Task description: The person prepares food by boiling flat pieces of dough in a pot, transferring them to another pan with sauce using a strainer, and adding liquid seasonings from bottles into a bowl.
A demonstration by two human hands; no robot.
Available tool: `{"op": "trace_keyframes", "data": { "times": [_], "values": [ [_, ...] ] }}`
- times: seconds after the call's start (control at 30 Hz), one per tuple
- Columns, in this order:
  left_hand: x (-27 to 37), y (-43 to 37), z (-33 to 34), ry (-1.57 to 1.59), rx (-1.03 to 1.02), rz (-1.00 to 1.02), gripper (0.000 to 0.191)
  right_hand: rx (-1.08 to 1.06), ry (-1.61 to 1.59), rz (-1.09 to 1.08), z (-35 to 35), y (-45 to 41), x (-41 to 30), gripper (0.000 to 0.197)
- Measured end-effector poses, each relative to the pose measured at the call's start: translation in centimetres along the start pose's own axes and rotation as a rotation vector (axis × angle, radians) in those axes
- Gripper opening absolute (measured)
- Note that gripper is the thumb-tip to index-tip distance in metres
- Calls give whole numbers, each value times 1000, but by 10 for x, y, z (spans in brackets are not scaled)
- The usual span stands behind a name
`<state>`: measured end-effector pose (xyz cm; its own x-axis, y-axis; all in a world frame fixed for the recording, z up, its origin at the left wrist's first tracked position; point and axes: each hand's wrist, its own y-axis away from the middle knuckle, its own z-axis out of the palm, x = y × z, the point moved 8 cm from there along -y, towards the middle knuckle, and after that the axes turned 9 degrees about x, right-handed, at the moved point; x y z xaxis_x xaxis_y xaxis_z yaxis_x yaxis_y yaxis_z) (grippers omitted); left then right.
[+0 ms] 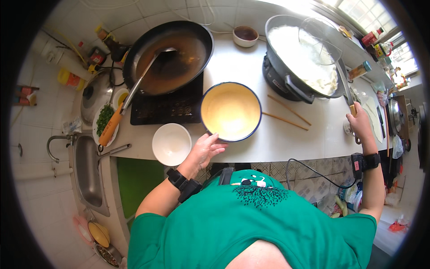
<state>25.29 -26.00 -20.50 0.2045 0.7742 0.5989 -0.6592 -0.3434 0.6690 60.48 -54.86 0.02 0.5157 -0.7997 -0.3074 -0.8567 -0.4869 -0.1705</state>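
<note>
My left hand [209,148] touches the near rim of a large yellow enamel bowl [231,111] with a blue rim; whether it grips the rim, I cannot tell. My right hand [360,122] is closed around the handle of a wire mesh skimmer [349,89], its basket over a dark pot [289,75] of white, foamy contents. A smaller white bowl [171,144] stands left of the yellow one. Two wooden chopsticks [289,121] lie right of it. At the upper left, a black wok [210,50] holds brown liquid and a spatula [116,122] with an orange handle.
An induction cooker [161,112] is under the wok. On the left are a plate of chopped greens [105,117], a pot lid [95,94] and a steel sink [89,175]. A small bowl of dark sauce [246,36] stands at the back. Bottles [371,37] line the right ledge.
</note>
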Motion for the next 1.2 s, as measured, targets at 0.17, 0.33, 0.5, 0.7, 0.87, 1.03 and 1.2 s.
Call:
{"op": "trace_keyframes", "data": {
  "times": [0.17,0.33,0.5,0.7,0.87,1.03,1.2],
  "values": [
    [-16,-39,3,-5,78,134,34,40,339,-136,-18,-26,14,45],
    [-7,-46,23,38,151,196,31,88,374,-282,-15,-49,31,44],
    [6,-63,34,26,188,228,34,185,420,-367,-24,-61,36,40],
    [30,-102,40,34,207,252,30,185,710,-379,-28,-81,33,43],
    [48,-125,52,37,176,267,26,55,724,-361,-42,-70,31,30],
    [53,-138,57,40,152,258,26,-322,489,-127,-63,-41,12,20],
    [54,-135,67,82,80,274,26,-636,193,170,-68,-18,-1,21]
  ]
}}
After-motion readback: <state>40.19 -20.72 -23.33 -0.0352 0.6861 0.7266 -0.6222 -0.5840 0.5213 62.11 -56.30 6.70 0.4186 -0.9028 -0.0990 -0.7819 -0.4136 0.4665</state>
